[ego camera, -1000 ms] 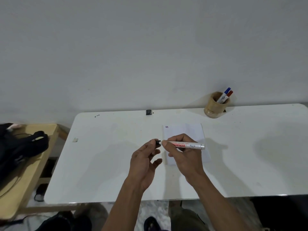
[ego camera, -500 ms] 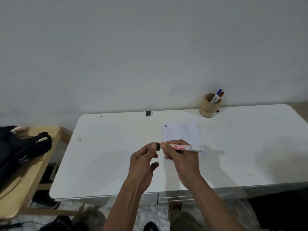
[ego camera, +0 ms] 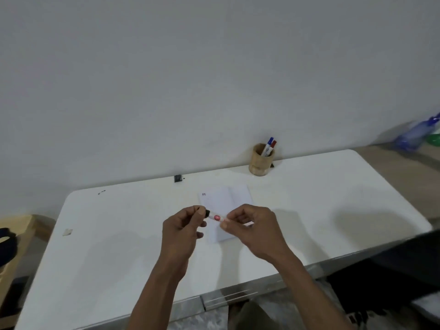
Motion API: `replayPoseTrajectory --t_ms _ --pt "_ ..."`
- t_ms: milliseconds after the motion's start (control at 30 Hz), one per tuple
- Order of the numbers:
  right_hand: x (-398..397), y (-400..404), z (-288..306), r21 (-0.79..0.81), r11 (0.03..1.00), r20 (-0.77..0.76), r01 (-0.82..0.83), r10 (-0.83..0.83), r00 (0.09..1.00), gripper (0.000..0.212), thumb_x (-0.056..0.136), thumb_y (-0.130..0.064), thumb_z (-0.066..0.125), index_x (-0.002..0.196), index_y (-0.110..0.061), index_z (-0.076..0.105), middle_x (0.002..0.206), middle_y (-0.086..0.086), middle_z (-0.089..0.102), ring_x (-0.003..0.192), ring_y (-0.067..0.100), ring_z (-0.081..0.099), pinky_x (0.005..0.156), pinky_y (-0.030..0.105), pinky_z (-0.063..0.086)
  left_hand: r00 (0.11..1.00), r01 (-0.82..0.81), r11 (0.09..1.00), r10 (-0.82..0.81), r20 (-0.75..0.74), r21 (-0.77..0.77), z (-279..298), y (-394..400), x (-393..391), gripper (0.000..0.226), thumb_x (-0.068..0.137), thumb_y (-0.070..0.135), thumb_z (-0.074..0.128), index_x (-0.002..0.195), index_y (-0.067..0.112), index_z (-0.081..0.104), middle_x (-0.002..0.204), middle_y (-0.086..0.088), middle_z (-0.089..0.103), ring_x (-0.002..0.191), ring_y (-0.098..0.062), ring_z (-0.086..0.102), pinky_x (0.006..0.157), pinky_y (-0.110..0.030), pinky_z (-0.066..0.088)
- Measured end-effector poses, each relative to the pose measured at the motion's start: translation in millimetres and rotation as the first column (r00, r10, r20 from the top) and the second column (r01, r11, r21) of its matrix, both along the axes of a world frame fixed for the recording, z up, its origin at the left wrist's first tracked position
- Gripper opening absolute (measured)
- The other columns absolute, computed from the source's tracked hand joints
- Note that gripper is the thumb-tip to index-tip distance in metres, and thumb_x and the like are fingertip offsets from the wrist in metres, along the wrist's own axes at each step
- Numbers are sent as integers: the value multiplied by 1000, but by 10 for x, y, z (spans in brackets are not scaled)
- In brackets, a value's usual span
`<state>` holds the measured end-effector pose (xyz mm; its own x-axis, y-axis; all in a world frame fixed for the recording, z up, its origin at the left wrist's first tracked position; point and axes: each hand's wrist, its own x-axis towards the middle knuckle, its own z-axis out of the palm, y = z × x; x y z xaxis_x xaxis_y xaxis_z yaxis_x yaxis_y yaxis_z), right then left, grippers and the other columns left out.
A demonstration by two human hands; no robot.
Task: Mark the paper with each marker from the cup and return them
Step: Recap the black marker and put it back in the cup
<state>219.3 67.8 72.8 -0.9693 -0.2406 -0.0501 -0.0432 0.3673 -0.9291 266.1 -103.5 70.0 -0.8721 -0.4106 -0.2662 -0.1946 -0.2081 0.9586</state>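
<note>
I hold a white marker [ego camera: 217, 217] with red print level above the white table [ego camera: 119, 246], over the near part of the sheet of paper [ego camera: 226, 201]. My left hand [ego camera: 184, 231] pinches its black cap end [ego camera: 207, 213]. My right hand [ego camera: 252, 228] grips the barrel, hiding most of it. The paper carries a small dark mark [ego camera: 203, 194] at its far left corner. A wooden cup [ego camera: 261, 160] stands at the table's back edge by the wall with a blue-capped marker [ego camera: 269, 145] and a red-capped marker [ego camera: 272, 146] in it.
A small black object [ego camera: 177, 178] sits at the table's back edge and a paper scrap [ego camera: 67, 232] lies near its left side. A wooden bench [ego camera: 14, 234] with a black bag [ego camera: 7, 246] stands to the left. A blue plastic bag [ego camera: 416, 134] lies at far right.
The view has swung left and tilted. My right hand has slid along the barrel and now covers most of it; the marker stays held between both hands.
</note>
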Motion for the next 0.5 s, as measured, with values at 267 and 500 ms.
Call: replayPoseTrajectory --t_ms 267,500 --pt "-457 356 -76 195 979 -86 -57 75 993 29 90 -22 75 116 -32 70 95 -17 72 84 6 69 74 23 58 985 172 946 -174 16 -275 128 435 -702 14 93 20 67 84 24 76 78 9 76 72 -6 67 73 -28 53" --pt "-1299 828 -76 46 985 -203 165 -153 967 66 95 -10 66 139 -52 41 95 -19 63 71 6 70 63 9 49 969 246 926 -228 94 -285 41 840 -1602 28 87 24 74 114 26 68 97 5 74 95 -16 68 84 -36 58"
